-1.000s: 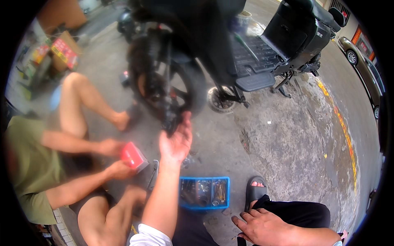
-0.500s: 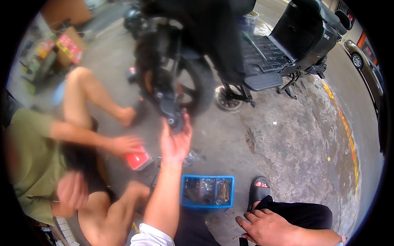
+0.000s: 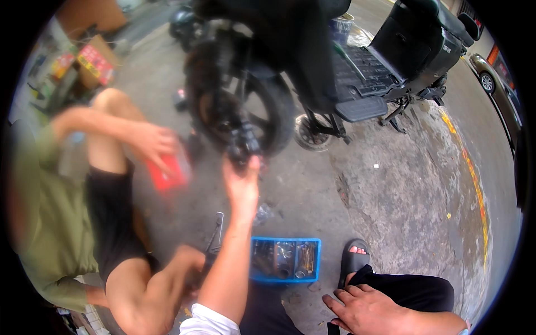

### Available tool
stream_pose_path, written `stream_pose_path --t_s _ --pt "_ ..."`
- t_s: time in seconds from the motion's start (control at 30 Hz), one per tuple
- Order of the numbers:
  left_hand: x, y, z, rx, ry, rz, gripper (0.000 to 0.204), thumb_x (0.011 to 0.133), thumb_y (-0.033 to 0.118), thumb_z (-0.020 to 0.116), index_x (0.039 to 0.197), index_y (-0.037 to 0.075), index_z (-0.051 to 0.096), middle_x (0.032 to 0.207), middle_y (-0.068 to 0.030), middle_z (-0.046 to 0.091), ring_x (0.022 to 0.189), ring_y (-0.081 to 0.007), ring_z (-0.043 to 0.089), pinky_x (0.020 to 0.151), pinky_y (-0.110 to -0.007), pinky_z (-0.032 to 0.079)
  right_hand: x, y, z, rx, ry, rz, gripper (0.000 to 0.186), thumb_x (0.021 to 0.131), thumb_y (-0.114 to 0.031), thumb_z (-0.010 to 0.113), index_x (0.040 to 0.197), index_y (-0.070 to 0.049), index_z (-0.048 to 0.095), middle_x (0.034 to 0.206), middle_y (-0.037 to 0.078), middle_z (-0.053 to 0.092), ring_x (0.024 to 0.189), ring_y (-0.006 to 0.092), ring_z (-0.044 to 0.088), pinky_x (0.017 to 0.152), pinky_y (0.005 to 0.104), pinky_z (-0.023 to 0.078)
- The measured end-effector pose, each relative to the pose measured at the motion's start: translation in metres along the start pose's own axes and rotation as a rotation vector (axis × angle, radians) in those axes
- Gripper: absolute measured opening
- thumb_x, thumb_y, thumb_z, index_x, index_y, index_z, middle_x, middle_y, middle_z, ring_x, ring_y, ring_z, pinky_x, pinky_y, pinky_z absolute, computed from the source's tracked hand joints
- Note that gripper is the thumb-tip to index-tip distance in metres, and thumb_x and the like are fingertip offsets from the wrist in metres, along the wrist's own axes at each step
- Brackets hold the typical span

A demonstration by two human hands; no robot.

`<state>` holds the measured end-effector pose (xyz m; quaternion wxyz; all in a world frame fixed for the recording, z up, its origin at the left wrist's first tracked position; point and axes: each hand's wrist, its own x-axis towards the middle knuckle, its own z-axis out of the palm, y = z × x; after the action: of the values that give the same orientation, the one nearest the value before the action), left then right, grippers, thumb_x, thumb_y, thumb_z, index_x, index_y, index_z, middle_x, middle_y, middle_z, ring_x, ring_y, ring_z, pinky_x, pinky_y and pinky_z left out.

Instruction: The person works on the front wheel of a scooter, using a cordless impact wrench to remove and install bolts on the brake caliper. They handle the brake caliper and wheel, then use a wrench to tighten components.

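Note:
My left hand reaches forward with its fingers closed around a black metal part, which resembles a brake caliper. The part is in front of the black front wheel of a scooter; I cannot tell whether it is joined to it. Palm down on my right knee lies my right hand, fingers spread and holding nothing. At the left, a seated co-worker's hand grips a red box, blurred by motion.
Near my left forearm stands a blue divided tray of small metal parts. A metal tool and a clear plastic bag lie by it. A brake disc is under the scooter. A cardboard box sits back left.
The co-worker has moved the red box up and left. My left hand has shifted slightly, and the black part in it has turned. My right hand has stayed on the knee.

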<state>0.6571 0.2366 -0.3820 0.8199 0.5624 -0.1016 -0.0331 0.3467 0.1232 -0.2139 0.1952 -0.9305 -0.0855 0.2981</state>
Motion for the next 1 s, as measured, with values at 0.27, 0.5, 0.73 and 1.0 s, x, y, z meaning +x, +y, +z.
stream_pose_path --t_s 0.27,0.5,0.73,1.0 --pt "0.000 0.001 0.002 0.037 0.045 0.006 0.042 0.096 0.011 0.068 0.132 0.002 0.046 0.116 -0.0094 0.061 0.098 -0.0188 0.067 0.077 -0.033 0.060 -0.002 -0.003 -0.004 -0.014 0.017 -0.016 0.051 0.085 -0.021 0.069 0.130 0.000 0.056 0.108 0.016 0.063 0.105 0.0311 0.060 0.093 0.0412 0.046" --pt "-0.003 0.010 0.007 -0.028 0.017 -0.094 0.043 0.103 0.015 0.056 0.142 0.008 0.037 0.125 -0.0100 0.058 0.103 -0.0224 0.066 0.082 -0.036 0.058 -0.007 -0.009 -0.008 -0.025 0.011 -0.030 0.053 0.084 -0.020 0.069 0.131 0.001 0.056 0.117 0.018 0.062 0.110 0.0314 0.059 0.095 0.0405 0.045" --pt "-0.005 0.016 -0.001 -0.245 0.043 -0.184 0.058 0.106 0.023 0.051 0.156 0.015 0.022 0.134 -0.0121 0.054 0.108 -0.0298 0.066 0.085 -0.036 0.056 -0.009 -0.010 -0.012 0.001 0.030 -0.036 0.053 0.085 -0.020 0.068 0.132 0.002 0.055 0.121 0.020 0.062 0.113 0.0323 0.058 0.098 0.0411 0.044" --pt "-0.001 0.005 -0.008 -0.339 0.017 -0.278 0.042 0.106 0.029 0.050 0.141 0.006 0.045 0.125 -0.0151 0.061 0.104 -0.0269 0.066 0.082 -0.032 0.056 -0.012 -0.009 -0.012 0.000 0.061 -0.063 0.052 0.087 -0.020 0.065 0.132 0.002 0.055 0.124 0.021 0.061 0.114 0.0334 0.057 0.100 0.0421 0.044"
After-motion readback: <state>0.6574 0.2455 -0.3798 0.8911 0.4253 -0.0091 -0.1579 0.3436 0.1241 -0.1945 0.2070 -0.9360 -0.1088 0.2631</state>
